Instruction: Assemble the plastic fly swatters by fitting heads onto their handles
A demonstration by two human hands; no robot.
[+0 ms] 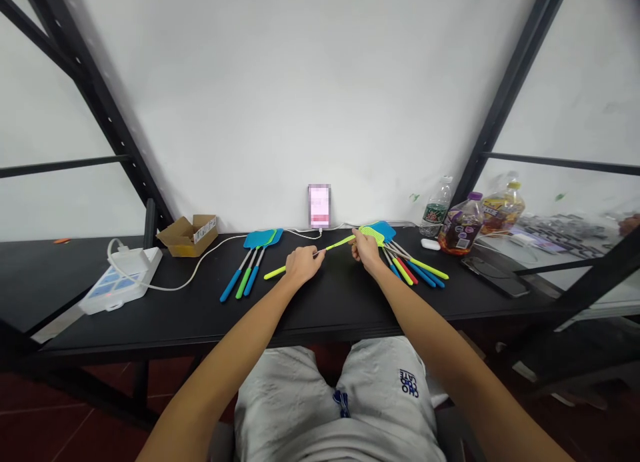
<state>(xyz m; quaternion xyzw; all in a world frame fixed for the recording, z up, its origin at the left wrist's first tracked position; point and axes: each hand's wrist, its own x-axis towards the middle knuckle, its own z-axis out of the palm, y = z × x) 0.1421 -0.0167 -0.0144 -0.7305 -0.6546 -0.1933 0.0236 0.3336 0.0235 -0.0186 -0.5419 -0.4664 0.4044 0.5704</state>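
Person's L hand [304, 265] is closed round the mid-part of a yellow-green swatter [275, 273]; handle pokes out on the L, thin neck runs off to the R. R hand [367, 250] has fingers pinched narrow at the neck's far end, w/ a yellow-green mesh head [373, 235] right by it; can't tell if that's the held swatter's head or one from the pile. Held swatter spans btwn both hands, over the black surface [325, 309].

L of the hands: three swatters [241, 282], blue & green, heads toward the wall. Just R of the R hand: fanned swatter pile [407, 272], handles blue, red & yellow-green. Lit phone [319, 206] stands upright at the wall, approx. center, cable in.

Far L: open carton [189, 242] & white power strip [123, 281]. Far R: white case [431, 245], green-label bottle [435, 212], purple-cap bottle [461, 229], dark phone [495, 276] lying flat.
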